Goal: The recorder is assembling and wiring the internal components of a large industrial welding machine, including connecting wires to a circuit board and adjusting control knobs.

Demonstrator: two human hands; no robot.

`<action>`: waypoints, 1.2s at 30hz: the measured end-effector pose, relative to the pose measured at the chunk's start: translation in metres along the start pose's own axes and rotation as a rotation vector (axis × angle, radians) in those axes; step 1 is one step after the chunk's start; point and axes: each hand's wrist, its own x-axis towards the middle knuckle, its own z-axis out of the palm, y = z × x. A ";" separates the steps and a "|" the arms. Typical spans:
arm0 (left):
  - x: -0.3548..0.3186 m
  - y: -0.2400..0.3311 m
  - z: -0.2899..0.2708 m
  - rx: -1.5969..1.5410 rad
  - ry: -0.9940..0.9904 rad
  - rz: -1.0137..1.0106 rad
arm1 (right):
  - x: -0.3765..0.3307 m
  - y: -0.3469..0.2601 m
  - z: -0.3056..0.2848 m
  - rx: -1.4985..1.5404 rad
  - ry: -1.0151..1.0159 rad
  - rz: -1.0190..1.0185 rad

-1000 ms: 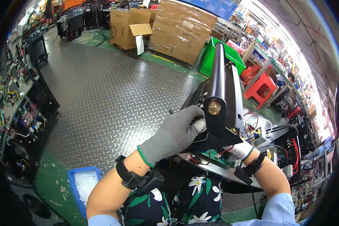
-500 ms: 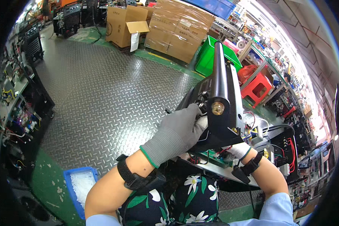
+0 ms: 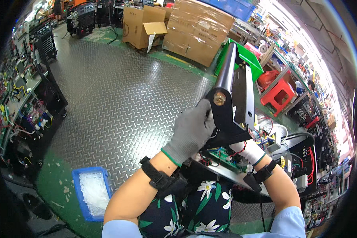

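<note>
My left hand, in a grey knit glove with a green cuff, is closed on the near left side of a black metal panel. A thick black handle bar runs along this panel, with a brass-coloured screw at its near end. The panel stands tilted over an opened machine chassis. My right hand, in a whitish glove, is beneath the panel's right corner, among the wires; its fingertips are hidden. Under the panel a green circuit board shows, with a thin red wire near my right hand.
A blue tray of white plastic pieces lies on the floor at left. Machines with exposed wiring line the left side. Cardboard boxes, a green crate and a red stool stand beyond. Red cables hang at right.
The handle bar's near end has swung left and up, and the panel has tilted. My left hand has shifted its hold along the panel's side. The whole view has turned slightly left.
</note>
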 end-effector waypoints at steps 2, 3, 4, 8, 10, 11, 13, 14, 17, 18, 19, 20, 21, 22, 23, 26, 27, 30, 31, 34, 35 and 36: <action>0.003 0.001 -0.002 0.041 0.050 0.043 | 0.003 -0.016 -0.006 -0.062 -0.011 0.016; 0.005 0.003 -0.008 0.135 0.093 0.011 | 0.005 -0.024 -0.010 -0.078 0.070 -0.054; 0.007 0.005 -0.013 0.220 0.193 0.033 | 0.008 -0.032 -0.013 -0.116 0.085 -0.080; 0.016 -0.004 -0.084 -0.288 0.445 -0.296 | 0.018 -0.066 -0.037 -0.129 -0.037 0.013; 0.011 -0.006 -0.093 -0.582 0.405 -0.468 | 0.020 -0.080 -0.049 -0.156 -0.114 0.117; 0.002 -0.004 -0.089 -0.675 0.317 -0.531 | 0.021 -0.086 -0.053 -0.181 -0.128 0.122; -0.008 0.002 -0.077 -0.775 0.187 -0.607 | 0.021 -0.091 -0.060 -0.143 0.274 -0.227; -0.008 0.004 -0.074 -0.785 0.146 -0.629 | 0.022 -0.092 -0.061 -0.115 0.106 -0.094; -0.016 0.021 -0.059 -0.719 0.099 -0.645 | 0.022 -0.093 -0.059 -0.063 0.335 -0.199; -0.018 0.026 -0.057 -0.644 0.092 -0.686 | 0.018 -0.095 -0.059 -0.073 0.243 -0.107; -0.021 0.031 -0.056 -0.578 0.105 -0.690 | 0.011 -0.100 -0.062 -0.082 0.188 -0.031; -0.028 0.036 -0.053 -0.534 0.103 -0.679 | 0.000 -0.107 -0.068 -0.095 0.132 0.043; -0.035 0.041 -0.051 -0.488 0.133 -0.671 | -0.015 -0.116 -0.077 -0.146 0.043 0.095; -0.040 0.045 -0.049 -0.446 0.170 -0.656 | -0.031 -0.127 -0.090 -0.189 0.239 -0.006; -0.044 0.049 -0.048 -0.395 0.146 -0.642 | -0.045 -0.140 -0.102 -0.128 0.129 0.160; -0.050 0.061 -0.045 -0.302 0.154 -0.608 | -0.060 -0.180 -0.116 0.320 0.290 0.190; -0.050 0.065 -0.042 -0.301 0.137 -0.619 | -0.054 -0.192 -0.110 0.500 0.216 0.192; -0.047 0.075 -0.034 -0.354 0.176 -0.608 | -0.020 -0.208 -0.081 0.882 0.273 0.413; -0.045 0.075 -0.031 -0.359 0.202 -0.602 | -0.008 -0.207 -0.073 0.975 0.214 0.495; -0.042 0.068 -0.025 -0.389 0.281 -0.590 | 0.018 -0.198 -0.056 1.400 0.131 0.589; -0.040 0.061 -0.024 -0.392 0.275 -0.585 | 0.024 -0.198 -0.052 1.472 0.101 0.652; -0.038 0.052 -0.022 -0.400 0.272 -0.574 | 0.028 -0.200 -0.048 1.513 0.177 0.635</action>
